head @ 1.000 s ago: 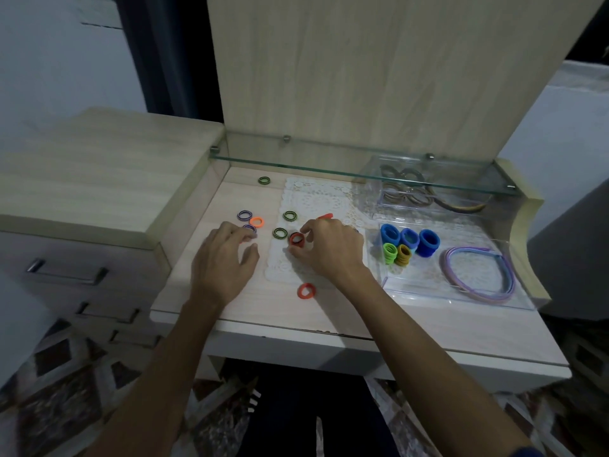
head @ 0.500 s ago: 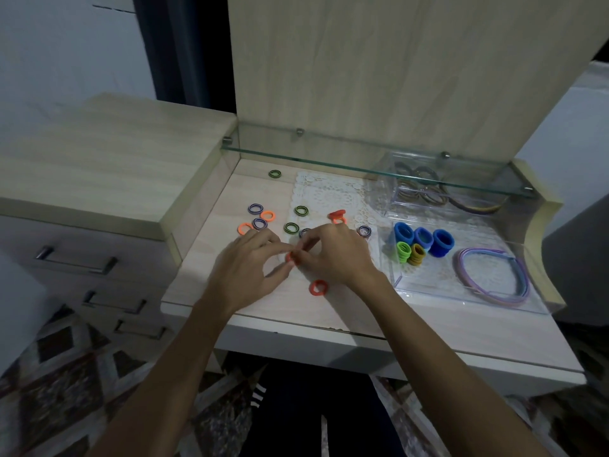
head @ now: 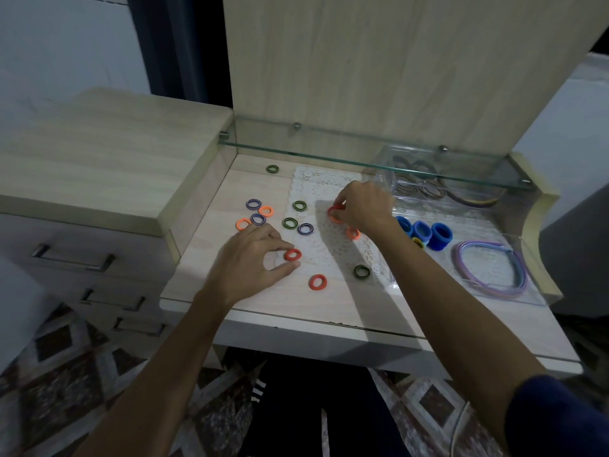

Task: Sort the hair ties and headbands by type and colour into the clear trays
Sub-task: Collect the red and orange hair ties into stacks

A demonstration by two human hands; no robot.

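Several small hair ties lie loose on the dresser top (head: pixel 273 298): orange, purple and green-black ones. My left hand (head: pixel 250 262) pinches a red hair tie (head: pixel 293 254) between thumb and fingers just above the surface. My right hand (head: pixel 364 206) grips another red hair tie (head: pixel 335 212) over the white lace mat (head: pixel 329 245). One red tie (head: pixel 317 282) and a green-black tie (head: pixel 362 271) lie near the front. The near clear tray (head: pixel 514 291) holds blue scrunchies (head: pixel 440 235) and a purple headband (head: pixel 487 272). The far clear tray (head: pixel 389 179) holds thin bands.
A glass shelf (head: pixel 329 153) runs over the back of the dresser top, above the far tray. A raised drawer unit (head: pixel 99 166) with handles stands to the left. A wooden panel rises behind. Patterned floor shows below.
My hands have parted. The right hand moved back and right across the lace mat to a red tie; the left hand stayed near the front, now pinching a red tie.
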